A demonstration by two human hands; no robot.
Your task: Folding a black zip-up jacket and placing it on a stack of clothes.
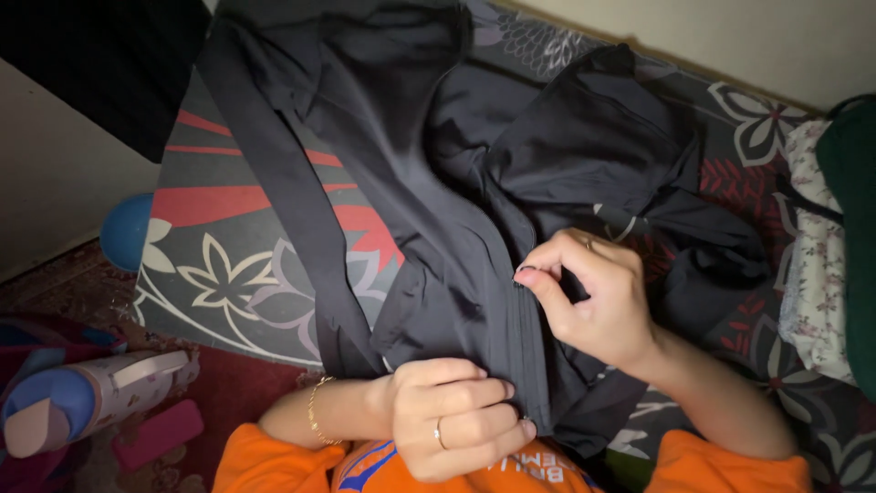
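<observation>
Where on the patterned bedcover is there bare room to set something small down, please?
The widest bare patch of the bedcover lies left of the black garment, above the left hand. A narrower patch sits by the floral pillow. The middle, around the right hand, is crowded with cloth.

You have one view only, from the camera on your head, looking steeply down and a little forward over your own chest. It sits close: your orange shirt point(301, 461) fills the bottom edge, and your left hand point(456, 415) and right hand point(593, 297) lie in the lower middle, on the black garment point(411, 137). The patterned bed cover point(237, 274) runs to the wall point(730, 36) at the top. The floor point(82, 292) shows at the left edge.
</observation>
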